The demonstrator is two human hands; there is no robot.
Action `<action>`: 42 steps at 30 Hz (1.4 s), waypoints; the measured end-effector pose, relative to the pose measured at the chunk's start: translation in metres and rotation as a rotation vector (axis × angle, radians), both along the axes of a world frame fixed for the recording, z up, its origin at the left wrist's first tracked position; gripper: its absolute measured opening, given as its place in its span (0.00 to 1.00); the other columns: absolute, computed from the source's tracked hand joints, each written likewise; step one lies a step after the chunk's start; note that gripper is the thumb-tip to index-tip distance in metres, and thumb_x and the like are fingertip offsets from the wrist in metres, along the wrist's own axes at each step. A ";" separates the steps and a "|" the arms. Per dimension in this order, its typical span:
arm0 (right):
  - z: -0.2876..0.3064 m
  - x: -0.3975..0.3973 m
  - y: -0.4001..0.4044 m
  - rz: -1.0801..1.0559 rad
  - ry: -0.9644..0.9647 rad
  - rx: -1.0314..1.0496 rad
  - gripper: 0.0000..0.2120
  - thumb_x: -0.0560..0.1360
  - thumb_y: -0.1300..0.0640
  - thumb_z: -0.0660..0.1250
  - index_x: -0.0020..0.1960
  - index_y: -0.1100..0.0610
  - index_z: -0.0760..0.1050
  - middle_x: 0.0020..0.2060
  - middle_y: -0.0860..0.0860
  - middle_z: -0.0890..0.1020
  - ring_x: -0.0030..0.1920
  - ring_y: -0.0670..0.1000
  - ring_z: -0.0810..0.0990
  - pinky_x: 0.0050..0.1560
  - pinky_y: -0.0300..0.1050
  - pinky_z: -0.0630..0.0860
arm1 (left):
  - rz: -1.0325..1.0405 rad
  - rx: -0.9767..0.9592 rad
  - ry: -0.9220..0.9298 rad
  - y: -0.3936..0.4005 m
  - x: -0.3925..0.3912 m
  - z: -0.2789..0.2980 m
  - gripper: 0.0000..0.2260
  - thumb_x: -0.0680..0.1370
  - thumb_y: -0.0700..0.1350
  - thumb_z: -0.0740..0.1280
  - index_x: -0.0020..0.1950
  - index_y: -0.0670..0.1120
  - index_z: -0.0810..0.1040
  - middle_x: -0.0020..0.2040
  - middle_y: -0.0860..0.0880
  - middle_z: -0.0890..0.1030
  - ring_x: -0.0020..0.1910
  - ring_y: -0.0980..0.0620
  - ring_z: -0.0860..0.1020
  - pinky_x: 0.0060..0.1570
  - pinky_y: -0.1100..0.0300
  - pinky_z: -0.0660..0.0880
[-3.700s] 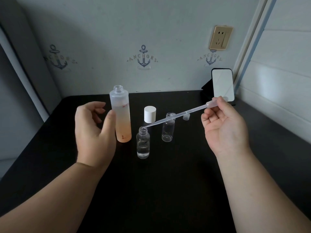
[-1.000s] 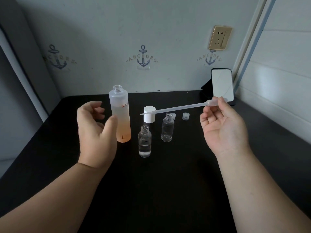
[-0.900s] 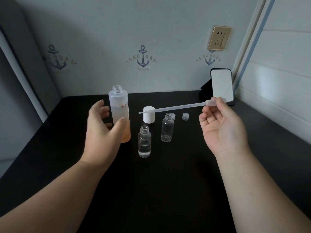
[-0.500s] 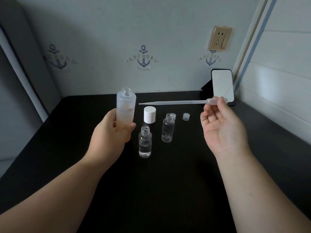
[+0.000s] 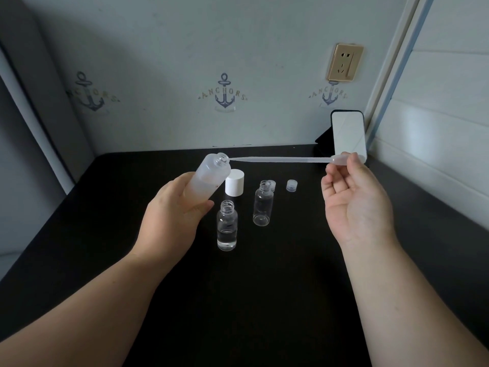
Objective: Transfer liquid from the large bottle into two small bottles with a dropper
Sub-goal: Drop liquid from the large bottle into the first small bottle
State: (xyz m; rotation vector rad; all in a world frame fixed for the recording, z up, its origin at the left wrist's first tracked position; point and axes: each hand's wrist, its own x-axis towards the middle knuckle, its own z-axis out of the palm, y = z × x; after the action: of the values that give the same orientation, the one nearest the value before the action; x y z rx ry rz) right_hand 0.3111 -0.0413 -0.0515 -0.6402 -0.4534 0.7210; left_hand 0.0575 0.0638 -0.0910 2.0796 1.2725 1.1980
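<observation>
My left hand (image 5: 172,218) grips the large frosted bottle (image 5: 210,176), lifted off the table and tilted to the right with its open mouth up. My right hand (image 5: 354,205) pinches the bulb of a long clear plastic dropper (image 5: 277,160), held almost level; its tip is at the large bottle's mouth. Two small clear bottles stand uncapped on the black table (image 5: 251,300): the nearer one (image 5: 227,225) holds clear liquid in its lower part, the farther one (image 5: 262,203) looks empty.
A white cap (image 5: 234,182) stands behind the nearer small bottle. Two small clear caps (image 5: 291,185) lie behind the farther bottle. A phone-like device (image 5: 348,135) leans on a stand at the back right corner. Walls close in at the back and right.
My left hand took hold of the large bottle, lifted it and tilted it to the right. My right hand raised the dropper from the nearer small bottle and brought its tip to the large bottle's mouth.
</observation>
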 end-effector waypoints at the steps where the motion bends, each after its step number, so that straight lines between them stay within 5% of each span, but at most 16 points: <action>1: 0.000 0.000 -0.001 -0.008 -0.013 -0.002 0.09 0.80 0.57 0.68 0.56 0.62 0.75 0.41 0.48 0.85 0.41 0.46 0.83 0.46 0.39 0.79 | 0.002 0.014 0.008 0.000 0.000 0.000 0.18 0.76 0.48 0.73 0.64 0.60 0.74 0.51 0.62 0.76 0.51 0.60 0.75 0.45 0.68 0.66; 4: 0.001 0.000 -0.001 -0.027 -0.075 -0.023 0.04 0.79 0.58 0.68 0.48 0.59 0.78 0.41 0.48 0.85 0.39 0.46 0.81 0.47 0.38 0.78 | 0.035 0.063 0.057 0.001 -0.001 0.000 0.20 0.75 0.46 0.73 0.65 0.58 0.75 0.52 0.61 0.75 0.50 0.60 0.72 0.44 0.71 0.64; 8: 0.001 -0.001 -0.001 -0.026 -0.144 -0.038 0.13 0.80 0.62 0.66 0.38 0.53 0.82 0.39 0.49 0.84 0.37 0.45 0.79 0.43 0.37 0.76 | 0.047 0.079 0.072 0.002 -0.003 -0.002 0.23 0.75 0.44 0.75 0.69 0.54 0.77 0.57 0.57 0.76 0.54 0.58 0.72 0.48 0.72 0.63; 16: -0.001 -0.009 0.001 0.065 -0.291 -0.020 0.08 0.76 0.61 0.70 0.41 0.52 0.85 0.41 0.53 0.86 0.39 0.48 0.83 0.42 0.39 0.78 | 0.024 0.127 0.103 -0.002 0.000 -0.003 0.25 0.73 0.44 0.76 0.70 0.53 0.77 0.58 0.58 0.75 0.60 0.52 0.74 0.59 0.59 0.68; 24: -0.005 -0.023 0.004 0.181 -0.411 -0.050 0.04 0.73 0.58 0.72 0.44 0.53 0.86 0.44 0.55 0.87 0.43 0.52 0.86 0.46 0.42 0.80 | 0.017 0.140 0.107 -0.002 0.000 -0.004 0.26 0.72 0.43 0.77 0.70 0.53 0.77 0.58 0.57 0.76 0.60 0.50 0.75 0.60 0.57 0.70; 42: -0.002 -0.006 0.002 0.162 -0.208 -0.032 0.04 0.70 0.52 0.74 0.41 0.52 0.86 0.42 0.51 0.86 0.43 0.48 0.85 0.45 0.39 0.80 | 0.067 0.102 0.071 0.000 -0.002 -0.004 0.26 0.73 0.44 0.77 0.70 0.52 0.77 0.60 0.55 0.78 0.61 0.51 0.75 0.62 0.54 0.72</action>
State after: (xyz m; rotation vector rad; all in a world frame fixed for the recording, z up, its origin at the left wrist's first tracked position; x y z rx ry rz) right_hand 0.3055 -0.0393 -0.0540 -0.7173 -0.6925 0.8196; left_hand 0.0558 0.0640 -0.0955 2.1855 1.3494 1.2516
